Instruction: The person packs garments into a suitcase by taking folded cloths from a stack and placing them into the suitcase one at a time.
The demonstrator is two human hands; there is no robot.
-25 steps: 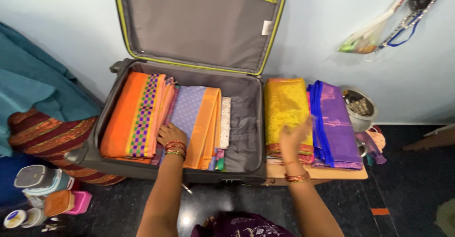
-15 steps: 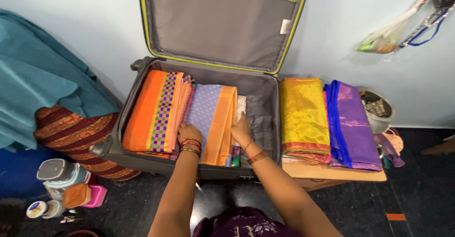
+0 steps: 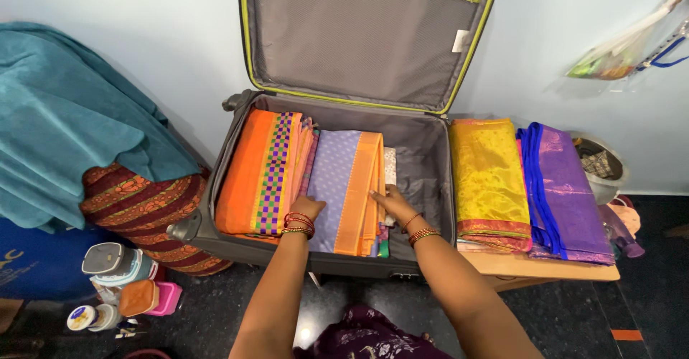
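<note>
An open grey suitcase (image 3: 430, 180) with lime trim lies on the floor, its lid leaning on the wall. Inside are a folded orange sari with a checked border (image 3: 255, 169) and a stack topped by a lilac and orange sari (image 3: 344, 180). My left hand (image 3: 307, 207) rests flat on the stack's near left edge. My right hand (image 3: 391, 202) presses against the stack's right side, fingers spread on the cloth. Neither hand grips anything that I can see.
A folded yellow sari (image 3: 488, 180) and a purple one with blue edging (image 3: 567, 187) lie on a low wooden board (image 3: 545, 267) right of the suitcase. A teal cloth (image 3: 64, 129) covers a bundle at left. Small containers (image 3: 115, 266) stand on the dark floor.
My right hand has come off the yellow sari and moved left into the suitcase, onto the right side of the stack. The left hand stays on the stack. The view has shifted left.
</note>
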